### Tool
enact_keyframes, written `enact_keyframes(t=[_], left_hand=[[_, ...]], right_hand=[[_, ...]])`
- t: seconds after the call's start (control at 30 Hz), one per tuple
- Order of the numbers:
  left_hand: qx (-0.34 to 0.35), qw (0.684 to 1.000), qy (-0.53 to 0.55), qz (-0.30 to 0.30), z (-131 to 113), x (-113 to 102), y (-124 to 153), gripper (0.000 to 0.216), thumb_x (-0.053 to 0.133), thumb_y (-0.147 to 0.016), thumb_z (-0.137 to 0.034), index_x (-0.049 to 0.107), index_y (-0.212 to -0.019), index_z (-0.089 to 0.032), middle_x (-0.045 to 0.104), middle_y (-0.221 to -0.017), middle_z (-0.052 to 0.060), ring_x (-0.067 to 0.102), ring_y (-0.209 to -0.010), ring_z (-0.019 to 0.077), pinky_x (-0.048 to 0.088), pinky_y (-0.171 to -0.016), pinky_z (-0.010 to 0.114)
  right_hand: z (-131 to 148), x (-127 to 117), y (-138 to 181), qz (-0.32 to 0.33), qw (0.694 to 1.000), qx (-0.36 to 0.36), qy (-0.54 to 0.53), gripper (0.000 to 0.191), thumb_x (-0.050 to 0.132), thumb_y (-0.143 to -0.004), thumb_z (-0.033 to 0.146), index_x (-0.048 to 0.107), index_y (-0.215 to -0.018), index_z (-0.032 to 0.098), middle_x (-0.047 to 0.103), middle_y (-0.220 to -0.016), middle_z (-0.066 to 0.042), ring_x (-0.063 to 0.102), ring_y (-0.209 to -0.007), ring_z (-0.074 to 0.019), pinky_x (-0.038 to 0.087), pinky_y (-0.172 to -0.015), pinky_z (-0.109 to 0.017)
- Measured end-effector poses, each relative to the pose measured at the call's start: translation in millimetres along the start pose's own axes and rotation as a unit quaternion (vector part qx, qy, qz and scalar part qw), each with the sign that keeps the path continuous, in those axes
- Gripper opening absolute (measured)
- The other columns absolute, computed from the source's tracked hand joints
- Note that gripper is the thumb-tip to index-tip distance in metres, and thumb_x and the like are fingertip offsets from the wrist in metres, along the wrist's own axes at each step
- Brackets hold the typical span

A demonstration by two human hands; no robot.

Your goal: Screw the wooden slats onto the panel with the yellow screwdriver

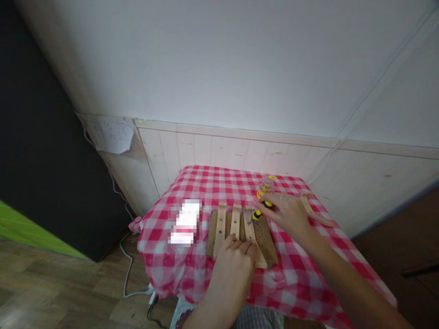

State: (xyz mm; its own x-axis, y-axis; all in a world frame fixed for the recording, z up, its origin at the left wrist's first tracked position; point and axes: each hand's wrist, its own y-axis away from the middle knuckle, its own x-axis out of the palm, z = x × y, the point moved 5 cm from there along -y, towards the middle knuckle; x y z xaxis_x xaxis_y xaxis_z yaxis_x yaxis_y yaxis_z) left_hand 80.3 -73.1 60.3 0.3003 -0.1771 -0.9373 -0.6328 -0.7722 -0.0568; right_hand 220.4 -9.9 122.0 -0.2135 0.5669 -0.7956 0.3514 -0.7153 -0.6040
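Observation:
My right hand (pixel 288 212) is closed around a black-and-yellow screwdriver (pixel 257 214). The screwdriver slants down to the left, its tip at a screw in the rightmost wooden strip (pixel 248 215); whether it sits in the screw head cannot be made out. My left hand (pixel 238 260) presses with bent fingers on the lower part of that strip. Two more pale strips, the middle one (pixel 236 214) and the left one (pixel 221 221), lie alongside with dark screws or holes in them. Under all three is a darker wooden board (pixel 267 240) dotted with small holes.
A clear container with yellow parts (pixel 265 185) stands behind my right hand. A curved wooden piece (pixel 312 210) lies at the right. A pixelated white item (pixel 187 221) lies left on the checked tablecloth (pixel 161 224). A cable (pixel 128 269) runs along the floor; a wall closes off the back.

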Motion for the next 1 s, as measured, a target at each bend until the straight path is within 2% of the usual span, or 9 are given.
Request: enact_keyframes(t=[0.13, 0.3, 0.4, 0.47, 0.57, 0.67, 0.77, 0.87, 1.0], left_hand=[[0.002, 1.0, 0.004, -0.008, -0.8, -0.1, 0.9, 0.017, 0.058, -0.098, -0.009, 0.07, -0.11, -0.011, 0.074, -0.114, 0.006, 0.069, -0.102, 0.0228, 0.047, -0.1, 0.038], [-0.004, 1.0, 0.011, -0.004, -1.6, -3.0, 0.3, 0.019, 0.059, -0.097, -0.007, 0.07, -0.113, -0.01, 0.074, -0.117, 0.007, 0.069, -0.103, 0.0227, 0.047, -0.101, 0.038], [-0.005, 1.0, 0.011, -0.002, -1.6, -4.0, -0.7, 0.021, 0.059, -0.097, -0.006, 0.07, -0.114, -0.01, 0.074, -0.118, 0.007, 0.069, -0.103, 0.023, 0.047, -0.101, 0.038], [-0.004, 1.0, 0.009, -0.004, -1.4, -4.3, -0.8, 0.021, 0.058, -0.097, -0.006, 0.071, -0.112, -0.011, 0.074, -0.117, 0.007, 0.069, -0.102, 0.0231, 0.047, -0.101, 0.038], [-0.003, 1.0, 0.01, -0.01, -1.5, -4.7, -0.4, 0.021, 0.058, -0.096, -0.005, 0.071, -0.112, -0.011, 0.075, -0.116, 0.007, 0.07, -0.101, 0.0228, 0.047, -0.1, 0.038], [-0.004, 1.0, 0.015, -0.007, -1.2, -4.6, -0.2, 0.022, 0.059, -0.095, -0.005, 0.07, -0.114, -0.011, 0.074, -0.117, 0.006, 0.07, -0.102, 0.0227, 0.047, -0.1, 0.038], [-0.004, 1.0, 0.017, -0.003, -1.1, -4.2, -0.3, 0.021, 0.06, -0.095, -0.006, 0.071, -0.112, -0.011, 0.074, -0.117, 0.007, 0.07, -0.102, 0.0232, 0.048, -0.1, 0.039], [0.0, 1.0, 0.015, -0.011, -1.3, -4.6, -0.3, 0.021, 0.058, -0.095, -0.004, 0.071, -0.111, -0.011, 0.075, -0.114, 0.007, 0.07, -0.101, 0.0235, 0.048, -0.1, 0.04], [0.003, 1.0, 0.014, -0.014, -1.4, -5.1, 0.0, 0.023, 0.059, -0.095, -0.004, 0.071, -0.112, -0.012, 0.074, -0.118, 0.008, 0.069, -0.103, 0.0236, 0.049, -0.1, 0.04]], right_hand=[[8.2, -5.2, -3.4, -0.021, 0.991, 0.016, 0.129, 0.061, 0.044, -0.097, 0.06, 0.075, -0.065, 0.018, 0.069, -0.053, -0.008, 0.063, -0.053, -0.0193, 0.03, -0.052, -0.029], [3.2, -0.8, -7.0, 0.085, 0.977, 0.094, 0.171, 0.06, 0.036, -0.101, 0.051, 0.075, -0.068, 0.018, 0.07, -0.058, -0.011, 0.063, -0.054, -0.0226, 0.029, -0.052, -0.029], [2.8, 6.4, -4.0, 0.105, 0.991, 0.08, 0.035, 0.048, 0.031, -0.103, 0.041, 0.07, -0.087, 0.02, 0.073, -0.075, -0.009, 0.068, -0.068, -0.0239, 0.041, -0.057, -0.03], [5.3, 7.0, -1.3, 0.075, 0.991, 0.042, -0.102, 0.037, 0.03, -0.104, 0.039, 0.063, -0.103, 0.022, 0.072, -0.101, -0.012, 0.069, -0.094, -0.0254, 0.051, -0.073, -0.034], [7.2, 5.4, 2.6, 0.058, 0.966, 0.0, -0.25, 0.024, 0.034, -0.103, 0.038, 0.054, -0.112, 0.026, 0.054, -0.137, -0.014, 0.052, -0.132, -0.0255, 0.047, -0.102, -0.043], [7.8, 7.2, 4.2, 0.111, 0.947, -0.016, -0.3, 0.019, 0.036, -0.103, 0.034, 0.053, -0.107, 0.027, 0.048, -0.142, -0.011, 0.044, -0.139, -0.0245, 0.043, -0.109, -0.047], [4.2, 5.6, 2.6, 0.107, 0.952, -0.028, -0.285, 0.021, 0.034, -0.104, 0.034, 0.054, -0.108, 0.026, 0.056, -0.133, -0.013, 0.052, -0.131, -0.0248, 0.047, -0.103, -0.044], [-2.5, 9.1, 2.0, 0.129, 0.974, -0.023, -0.183, 0.029, 0.034, -0.104, 0.037, 0.059, -0.107, 0.023, 0.071, -0.105, -0.01, 0.069, -0.094, -0.023, 0.052, -0.077, -0.034], [-11.9, 9.1, 1.8, 0.134, 0.989, 0.031, 0.049, 0.047, 0.034, -0.104, 0.046, 0.072, -0.09, 0.022, 0.075, -0.074, -0.008, 0.067, -0.066, -0.0222, 0.037, -0.058, -0.029]])
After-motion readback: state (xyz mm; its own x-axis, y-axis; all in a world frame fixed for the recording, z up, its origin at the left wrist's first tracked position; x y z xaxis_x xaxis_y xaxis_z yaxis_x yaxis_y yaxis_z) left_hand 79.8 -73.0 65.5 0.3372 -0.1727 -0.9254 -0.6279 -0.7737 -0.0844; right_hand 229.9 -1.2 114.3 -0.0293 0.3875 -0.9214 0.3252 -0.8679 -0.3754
